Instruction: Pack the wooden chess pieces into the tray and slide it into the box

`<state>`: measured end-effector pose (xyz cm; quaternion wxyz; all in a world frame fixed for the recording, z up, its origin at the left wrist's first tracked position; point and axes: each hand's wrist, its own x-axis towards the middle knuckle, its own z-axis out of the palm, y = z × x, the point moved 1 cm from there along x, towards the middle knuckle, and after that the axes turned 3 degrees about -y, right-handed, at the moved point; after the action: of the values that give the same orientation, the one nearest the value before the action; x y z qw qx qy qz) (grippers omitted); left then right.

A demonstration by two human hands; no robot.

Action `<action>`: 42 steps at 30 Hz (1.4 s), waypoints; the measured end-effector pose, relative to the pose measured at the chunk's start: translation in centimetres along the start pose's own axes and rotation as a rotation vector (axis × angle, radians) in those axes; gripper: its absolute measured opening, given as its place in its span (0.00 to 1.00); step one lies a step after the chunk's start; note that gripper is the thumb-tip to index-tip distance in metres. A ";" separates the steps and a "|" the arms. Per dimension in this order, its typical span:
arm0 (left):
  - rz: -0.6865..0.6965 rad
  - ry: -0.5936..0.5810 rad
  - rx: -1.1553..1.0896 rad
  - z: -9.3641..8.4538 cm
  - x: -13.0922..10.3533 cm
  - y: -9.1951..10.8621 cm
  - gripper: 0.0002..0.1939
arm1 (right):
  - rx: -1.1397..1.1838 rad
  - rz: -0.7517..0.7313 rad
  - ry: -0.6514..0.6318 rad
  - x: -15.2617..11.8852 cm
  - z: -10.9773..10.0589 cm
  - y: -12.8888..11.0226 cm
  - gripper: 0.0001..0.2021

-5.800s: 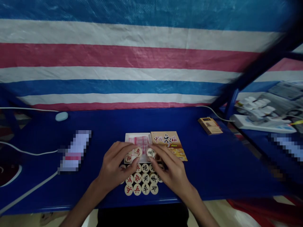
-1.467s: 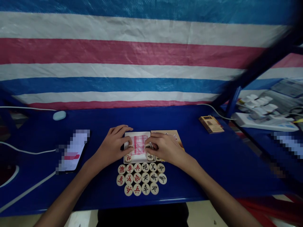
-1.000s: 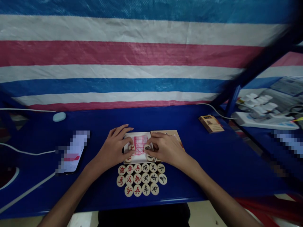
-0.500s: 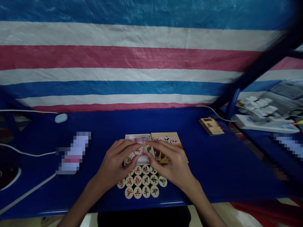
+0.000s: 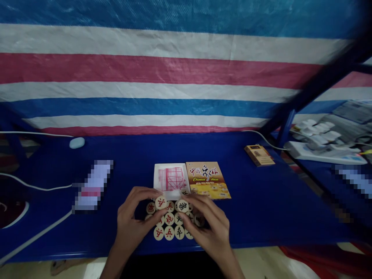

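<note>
Between my left hand's (image 5: 132,217) thumb and index finger is a Chinese chess piece with a red character (image 5: 161,202). My right hand (image 5: 211,223) pinches another round piece, with a black character (image 5: 183,205). Both pieces are held face up over rows of chess pieces (image 5: 169,233), red on the left and black on the right, partly covered by my fingers. Just beyond my hands lies a white box tray (image 5: 156,176) with a folded sheet printed in red lines (image 5: 172,179). One black piece (image 5: 185,192) shows at its near right corner.
Touching the tray's right side is the box lid (image 5: 207,180) printed "Chinese chess". A small yellow-brown box (image 5: 259,155) lies further right. On the left are a blurred phone (image 5: 94,186), cables and a pale rounded case (image 5: 77,143). A power strip (image 5: 325,152) stands far right.
Both hands have moved toward me from over the tray, each with its chess piece, to above the rows. The tray's sheet and the lid are now uncovered.
</note>
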<state>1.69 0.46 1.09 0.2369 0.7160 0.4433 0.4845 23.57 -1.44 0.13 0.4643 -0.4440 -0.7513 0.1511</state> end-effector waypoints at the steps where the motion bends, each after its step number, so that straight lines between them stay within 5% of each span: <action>1: 0.021 -0.017 0.001 0.1 -0.1 0.0 0.17 | 0.006 -0.030 -0.008 0.2 0.1 -0.1 0.22; 9: 0.178 -0.058 0.127 0.4 -0.2 0.2 0.16 | 0.017 -0.106 -0.058 0.5 0.2 0.1 0.22; 21: 0.111 -0.092 0.065 0.2 -0.2 0.0 0.17 | 0.028 -0.109 -0.053 0.4 0.3 0.1 0.26; 27: 0.124 -0.051 0.103 0.5 -1.4 0.7 0.16 | 0.198 0.117 -0.032 -0.4 0.5 -0.9 0.19; 42: 0.031 -0.021 0.085 0.4 -2.2 -0.1 0.19 | 0.194 0.143 -0.061 -0.5 0.9 -1.0 0.18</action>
<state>1.74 -1.36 -0.17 0.2031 0.7372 0.4499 0.4614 22.40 -2.24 0.03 0.4700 -0.4448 -0.7133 0.2692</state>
